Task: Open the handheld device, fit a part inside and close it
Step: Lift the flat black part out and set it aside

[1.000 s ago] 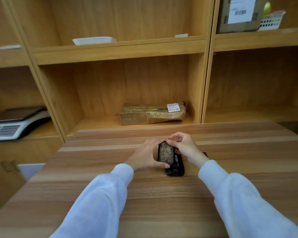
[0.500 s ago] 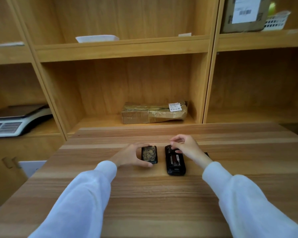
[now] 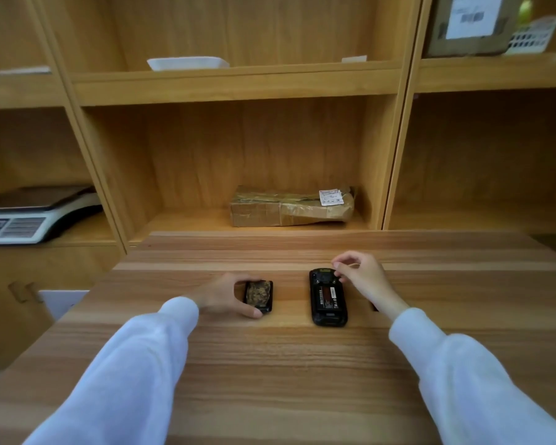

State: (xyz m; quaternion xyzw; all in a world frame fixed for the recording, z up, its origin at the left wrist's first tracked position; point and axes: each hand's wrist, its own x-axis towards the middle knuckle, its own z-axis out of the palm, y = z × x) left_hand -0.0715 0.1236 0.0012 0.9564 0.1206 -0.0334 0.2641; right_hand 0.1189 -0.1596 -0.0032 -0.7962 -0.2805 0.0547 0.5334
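Black casing first: your handheld device (image 3: 328,298) lies flat on the wooden table (image 3: 270,374), back side up and lengthwise away from you, a little right of centre. Its rear is uncovered — you can see a dark battery with a reddish-orange label band and small white print sitting in the bay, and a camera-like module near the far end. The print is too small to read.

Your left hand (image 3: 225,295) rests on the table to the left of the device, thumb on the near edge and fingers curled over the far edge of the back cover (image 3: 259,296), gripping it. That cover is a short black-rimmed panel with a mottled brown-and-tan, camouflage-like face; it sits apart from the device, with bare table between them.

Your right hand (image 3: 363,277) is at the device's far right corner, fingers loosely curled and fingertips pinched together just above the top end. Whether they touch the casing or hold anything, you cannot tell from this angle. A small dark object peeks out behind your right wrist, mostly hidden.

Both white sleeves (image 3: 482,390) reach in from the near edge. Behind the table, a taped brown parcel (image 3: 289,207) lies in the middle shelf bay, and a weighing scale (image 3: 29,216) stands at left.
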